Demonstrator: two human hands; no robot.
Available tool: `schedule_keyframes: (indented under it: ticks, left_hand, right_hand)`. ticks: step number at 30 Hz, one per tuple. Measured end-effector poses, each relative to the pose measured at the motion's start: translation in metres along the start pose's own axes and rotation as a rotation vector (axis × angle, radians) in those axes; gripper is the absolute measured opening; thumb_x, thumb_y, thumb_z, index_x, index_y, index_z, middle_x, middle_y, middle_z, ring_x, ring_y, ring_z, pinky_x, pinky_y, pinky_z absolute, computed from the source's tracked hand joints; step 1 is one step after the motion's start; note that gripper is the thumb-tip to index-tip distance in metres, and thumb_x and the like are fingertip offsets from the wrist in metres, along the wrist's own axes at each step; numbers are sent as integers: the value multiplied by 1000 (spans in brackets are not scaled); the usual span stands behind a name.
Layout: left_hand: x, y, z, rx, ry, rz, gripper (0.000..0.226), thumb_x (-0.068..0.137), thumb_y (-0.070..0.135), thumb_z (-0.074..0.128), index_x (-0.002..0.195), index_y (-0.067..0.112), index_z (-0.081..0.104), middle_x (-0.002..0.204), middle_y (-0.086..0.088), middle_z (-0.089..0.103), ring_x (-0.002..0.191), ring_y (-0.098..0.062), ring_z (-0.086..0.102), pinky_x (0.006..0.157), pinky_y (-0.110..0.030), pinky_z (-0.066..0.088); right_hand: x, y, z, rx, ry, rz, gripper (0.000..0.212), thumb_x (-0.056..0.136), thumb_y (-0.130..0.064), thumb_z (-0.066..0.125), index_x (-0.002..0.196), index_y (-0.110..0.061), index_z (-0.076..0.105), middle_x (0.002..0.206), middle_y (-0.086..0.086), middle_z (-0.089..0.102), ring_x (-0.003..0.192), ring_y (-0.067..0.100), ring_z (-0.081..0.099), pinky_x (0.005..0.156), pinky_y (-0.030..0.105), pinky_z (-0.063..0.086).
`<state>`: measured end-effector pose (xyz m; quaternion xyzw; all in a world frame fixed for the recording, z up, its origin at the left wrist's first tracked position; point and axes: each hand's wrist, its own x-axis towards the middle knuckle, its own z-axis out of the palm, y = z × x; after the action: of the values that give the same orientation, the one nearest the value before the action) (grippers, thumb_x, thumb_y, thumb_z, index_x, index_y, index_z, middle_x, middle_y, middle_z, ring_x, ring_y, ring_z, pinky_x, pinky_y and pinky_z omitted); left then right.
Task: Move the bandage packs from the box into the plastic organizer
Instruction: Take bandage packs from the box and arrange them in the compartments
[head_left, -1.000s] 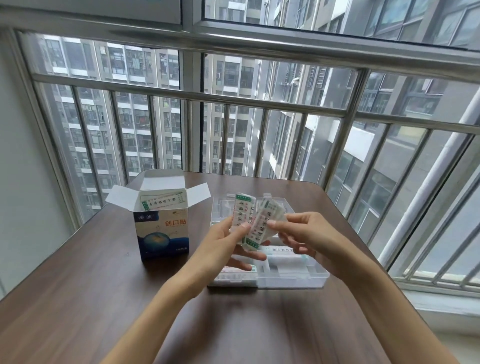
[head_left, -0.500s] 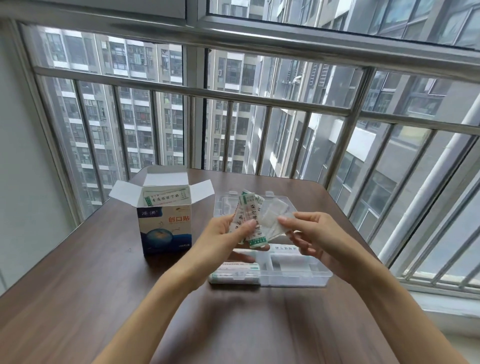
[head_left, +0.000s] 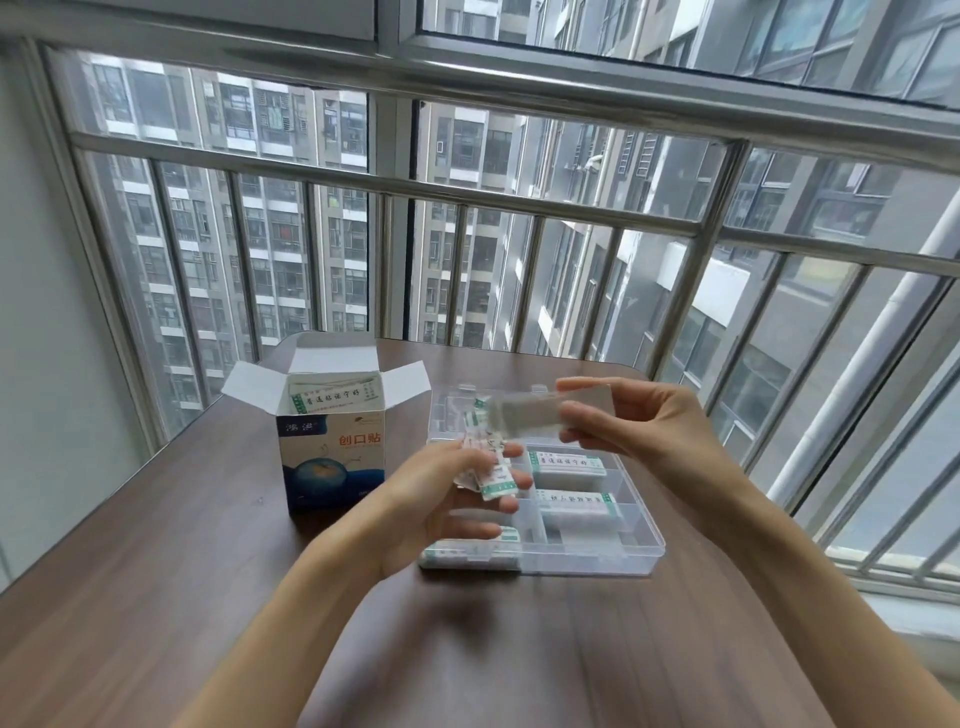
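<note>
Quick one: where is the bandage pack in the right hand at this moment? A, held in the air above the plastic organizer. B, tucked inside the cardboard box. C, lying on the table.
A: the right hand pinches a blurred bandage pack in the air over the plastic organizer.

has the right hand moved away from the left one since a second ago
Yes. The right hand has pulled one blurred pack rightward and up over the organizer, away from the left hand and its bundle.
</note>
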<state>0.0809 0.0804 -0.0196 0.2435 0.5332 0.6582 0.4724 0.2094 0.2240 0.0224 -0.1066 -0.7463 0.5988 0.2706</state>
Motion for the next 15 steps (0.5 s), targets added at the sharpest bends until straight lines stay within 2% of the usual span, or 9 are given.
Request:
schedule_keyframes:
  ticks: [2, 5, 8, 10, 12, 13, 15]
  left_hand:
    - [-3, 3, 1, -80, -72, -70, 29, 98, 14, 38, 106, 9, 65, 74, -2, 68, 52, -10, 58, 41, -21, 49]
    - [-4, 6, -3, -139, -126, -82, 38, 99, 25, 30, 110, 9, 63, 72, -4, 61, 52, -11, 54, 41, -21, 48]
    - [-3, 7, -4, -95, -134, -75, 39, 99, 30, 29, 114, 9, 58, 74, -5, 60, 54, -12, 52, 41, -22, 48]
    - [-5, 7, -2, -19, -155, -71, 38, 100, 36, 30, 112, 11, 57, 72, -2, 60, 54, -11, 51, 41, -22, 48]
    - [-5, 6, 1, 42, -138, -50, 25, 100, 30, 39, 104, 12, 56, 69, 0, 60, 53, -9, 51, 41, -20, 46]
    - [-4, 4, 2, 57, -115, -34, 18, 100, 23, 42, 101, 11, 56, 68, 1, 61, 52, -8, 51, 40, -19, 46]
    - [-3, 1, 3, 73, -66, 3, 12, 99, 16, 46, 98, 11, 56, 68, 3, 62, 51, -7, 52, 40, -19, 45]
  right_hand:
    - [-1, -1, 1, -89, -67, -79, 26, 70, -12, 70, 96, -11, 72, 88, 4, 75, 81, 14, 72, 71, 16, 54]
    - [-1, -1, -1, -223, -187, -111, 18, 70, -16, 70, 88, -14, 75, 93, 0, 74, 94, 14, 69, 79, 22, 55]
    - [3, 3, -5, -345, -223, -97, 16, 73, -20, 71, 87, -16, 77, 95, -2, 71, 96, 16, 66, 83, 37, 56]
    - [4, 5, -5, -401, -247, -96, 13, 74, -24, 71, 85, -21, 78, 95, -3, 69, 95, 17, 64, 82, 42, 55]
    - [4, 10, -4, -439, -248, -97, 16, 83, -15, 66, 84, -27, 77, 95, -3, 68, 94, 16, 62, 82, 39, 55]
    - [4, 13, -4, -426, -220, -77, 28, 90, -5, 58, 85, -27, 77, 94, -4, 69, 93, 14, 63, 81, 35, 56]
    - [5, 15, -3, -239, -147, 40, 41, 96, 3, 40, 93, -22, 74, 93, -4, 72, 89, 11, 66, 76, 27, 56]
